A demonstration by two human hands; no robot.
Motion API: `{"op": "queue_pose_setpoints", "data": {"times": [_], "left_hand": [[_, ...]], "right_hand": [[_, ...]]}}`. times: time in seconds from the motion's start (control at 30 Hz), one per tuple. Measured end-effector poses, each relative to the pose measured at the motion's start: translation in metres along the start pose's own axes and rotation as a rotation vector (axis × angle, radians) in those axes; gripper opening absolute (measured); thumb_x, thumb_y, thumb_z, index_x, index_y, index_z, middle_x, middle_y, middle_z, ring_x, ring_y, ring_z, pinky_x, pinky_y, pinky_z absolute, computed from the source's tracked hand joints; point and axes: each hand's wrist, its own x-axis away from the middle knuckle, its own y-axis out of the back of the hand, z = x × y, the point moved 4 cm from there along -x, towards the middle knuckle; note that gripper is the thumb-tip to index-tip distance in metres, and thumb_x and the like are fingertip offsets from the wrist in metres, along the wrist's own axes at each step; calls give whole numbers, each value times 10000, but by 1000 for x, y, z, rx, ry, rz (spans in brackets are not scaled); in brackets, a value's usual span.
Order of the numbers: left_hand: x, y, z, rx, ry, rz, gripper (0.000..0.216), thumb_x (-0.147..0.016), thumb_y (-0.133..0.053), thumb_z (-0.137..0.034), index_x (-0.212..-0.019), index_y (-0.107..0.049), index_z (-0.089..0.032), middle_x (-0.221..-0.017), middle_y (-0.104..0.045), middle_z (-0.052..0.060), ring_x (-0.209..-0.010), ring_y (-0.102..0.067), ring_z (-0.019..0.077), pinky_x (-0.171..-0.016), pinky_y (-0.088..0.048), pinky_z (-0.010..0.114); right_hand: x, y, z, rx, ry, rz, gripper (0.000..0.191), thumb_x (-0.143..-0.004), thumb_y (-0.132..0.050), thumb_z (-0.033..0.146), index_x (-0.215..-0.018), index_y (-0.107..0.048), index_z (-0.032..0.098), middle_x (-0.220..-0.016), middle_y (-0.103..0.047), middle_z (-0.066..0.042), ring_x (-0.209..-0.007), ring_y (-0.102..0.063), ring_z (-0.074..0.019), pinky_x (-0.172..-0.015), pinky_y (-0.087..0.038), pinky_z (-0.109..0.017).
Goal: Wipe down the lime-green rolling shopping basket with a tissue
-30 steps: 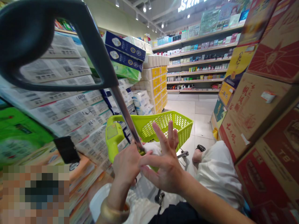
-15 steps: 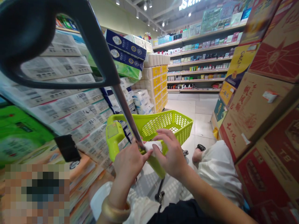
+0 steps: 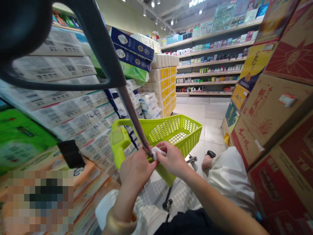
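A metal pole (image 3: 133,117) with a dark grey loop handle (image 3: 107,55) slants down into the rim of a lime-green shopping cart (image 3: 168,127). My left hand (image 3: 137,168) is closed around the pole's lower end, its thumb stretched toward the white tissue; its other fingertips are hidden. With my right hand (image 3: 172,160) I pinch a crumpled white tissue (image 3: 158,152) between thumb and fingers, touching the pole's foot. The cart's perforated basket lies just beyond both hands.
Packs of paper goods (image 3: 73,107) are stacked at the left, with a black card (image 3: 70,153) beside them. Cardboard cartons (image 3: 276,111) rise close on the right. Product shelves (image 3: 210,63) stand behind a tiled floor (image 3: 205,127). A cart wheel (image 3: 167,205) is below my hands.
My right hand's fingers have closed from a spread position into a pinch, bunching the white tissue against the pole. My left hand stays at the pole's foot. The view has shifted slightly.
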Motion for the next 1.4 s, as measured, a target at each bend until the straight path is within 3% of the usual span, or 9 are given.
{"op": "queue_pose_setpoints", "data": {"times": [0.27,0.4,0.57,0.67,0.77,0.93,1.1,1.23,1.4], "left_hand": [[1,-3,1,5,-22,-9,600,-712,-666,-552,-1222,-558,-255,-921,-740,91,-898,-693,333,-715,-485,371],[2,-3,1,1,-28,-20,549,-712,-668,-545,-1165,-588,-246,-921,-735,96,-892,-695,327,-730,-489,371],[3,0,-2,11,-31,-31,462,-741,-626,-535,-1103,-604,-249,-937,-724,92,-887,-695,321,-713,-495,370],[3,1,-2,34,-40,-26,464,-716,-659,-498,-1096,-599,-238,-1030,-711,96,-938,-684,319,-744,-503,377],[3,1,-1,47,-68,-37,497,-716,-654,-448,-1159,-570,-239,-1232,-641,92,-1059,-646,303,-803,-512,370],[6,3,0,13,-140,-73,519,-748,-607,-293,-1255,-516,-231,-1371,-555,68,-1261,-522,249,-966,-474,344],[7,4,3,-20,-130,-46,539,-739,-622,-298,-1264,-515,-241,-1326,-594,56,-1191,-579,252,-923,-507,355],[8,3,6,-19,-119,-60,618,-724,-652,-335,-1311,-483,-242,-1332,-595,59,-1142,-614,261,-891,-527,367],[8,1,7,-4,-154,-79,630,-725,-655,-342,-1325,-481,-261,-1301,-622,54,-1121,-629,264,-903,-525,372]], "right_hand": [[-16,7,0,-680,-180,39,358,-733,-570,237,-1087,-534,196,-886,-621,-13,-632,-594,-106,-536,-469,-198],[-14,-3,-3,-496,-125,-11,306,-749,-540,219,-1055,-547,200,-893,-584,-6,-583,-545,-95,-518,-453,-213],[-3,-4,1,-65,207,-154,221,-785,-539,169,-990,-610,212,-911,-626,-37,-921,-590,-193,-879,-481,-360],[1,0,6,-46,352,-173,194,-816,-531,150,-970,-630,214,-1001,-634,-57,-992,-593,-188,-929,-469,-342],[6,-4,10,-84,466,-79,244,-885,-438,139,-983,-648,217,-1042,-651,-57,-986,-616,-155,-913,-482,-289],[17,-22,10,132,509,25,401,-907,-407,179,-1293,-514,185,-1199,-592,-104,-1108,-540,-213,-987,-430,-401],[21,-28,4,214,566,11,373,-911,-399,173,-1264,-519,188,-1315,-537,-109,-1238,-467,-232,-1054,-374,-451],[25,-24,-5,171,644,1,431,-941,-393,184,-1368,-444,204,-1406,-492,-89,-1375,-352,-207,-1135,-322,-438],[28,-20,-6,147,651,-19,456,-957,-398,201,-1412,-422,202,-1392,-506,-99,-1345,-402,-204,-1115,-364,-413]]}}
